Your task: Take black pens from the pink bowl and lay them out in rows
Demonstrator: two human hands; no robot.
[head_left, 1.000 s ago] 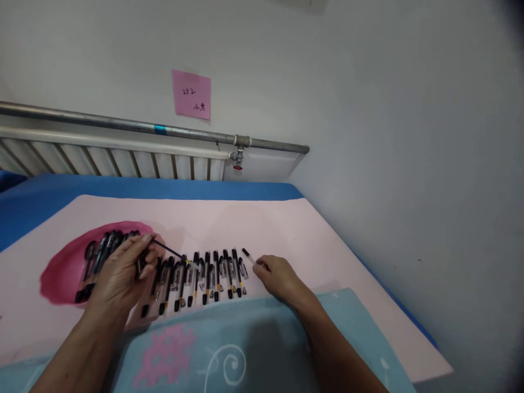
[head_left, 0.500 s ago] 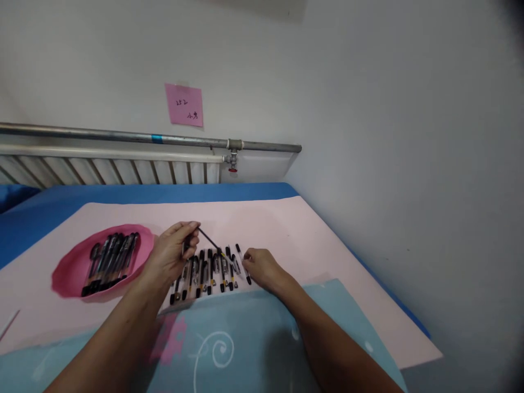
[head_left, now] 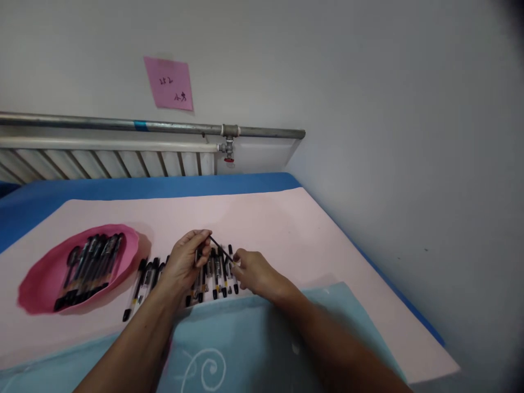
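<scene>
Rod (head_left: pixel 221 249) in pinch of left hand (head_left: pixel 187 261) and right hand (head_left: pixel 255 272) over pens (head_left: pixel 214 274), pink sheet (head_left: pixel 286 234) wide to its far edge (head_left: pixel 196 197).

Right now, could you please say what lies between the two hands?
In the head view, a thin dark rod spans the gap, above several pens.

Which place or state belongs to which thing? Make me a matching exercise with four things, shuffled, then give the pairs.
1. Wavy-rimmed oval pink dish
2. Square pink paper note
3. Thin straight black rod
4. Small red valve handle

A. Held in the left hand, slanting down toward the right hand
B. On the wall, above the grey metal pipe
C. Below the pipe
D. Holding several black pens

Pairs: 1-D, 2-B, 3-A, 4-C
</scene>
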